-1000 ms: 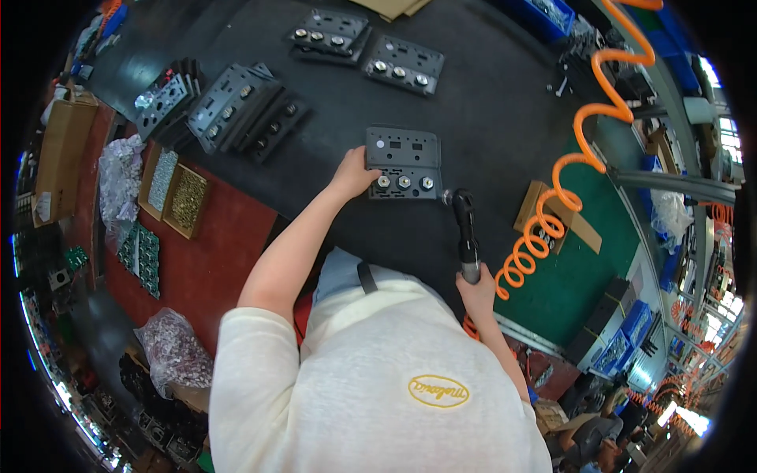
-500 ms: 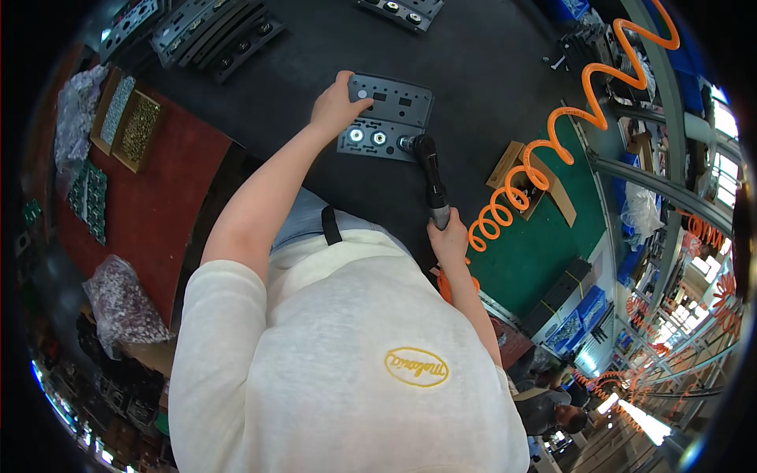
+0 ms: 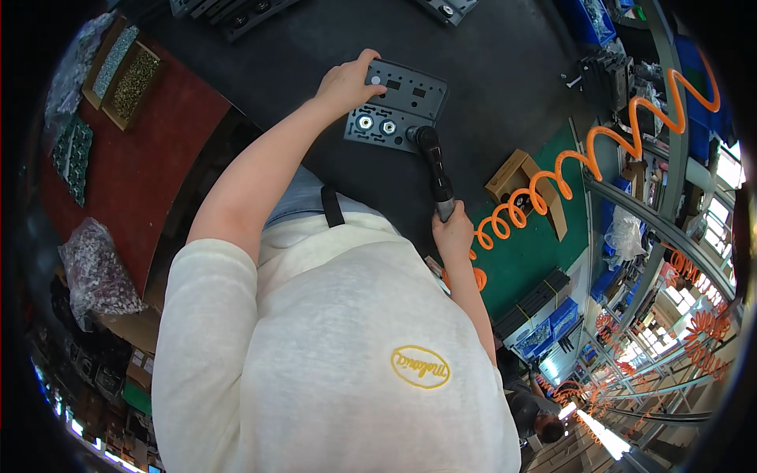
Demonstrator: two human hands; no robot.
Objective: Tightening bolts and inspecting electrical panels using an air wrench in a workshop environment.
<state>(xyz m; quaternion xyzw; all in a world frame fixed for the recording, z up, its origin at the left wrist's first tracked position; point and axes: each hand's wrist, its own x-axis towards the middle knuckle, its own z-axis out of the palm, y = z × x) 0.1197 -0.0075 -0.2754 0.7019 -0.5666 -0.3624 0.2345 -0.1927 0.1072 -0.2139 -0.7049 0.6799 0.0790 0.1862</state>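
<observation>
Since half a second ago the left hand [image 3: 347,81] has stayed pressed flat on the grey panel [image 3: 398,106], while the right hand [image 3: 453,235], fist closed round the black pneumatic screwdriver [image 3: 434,169], keeps its tip on the panel's near right corner.

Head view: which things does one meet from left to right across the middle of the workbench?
Tray of small gold parts → left hand → grey metal panel → black power screwdriver held in the right hand → cardboard box → orange coiled hose.
</observation>
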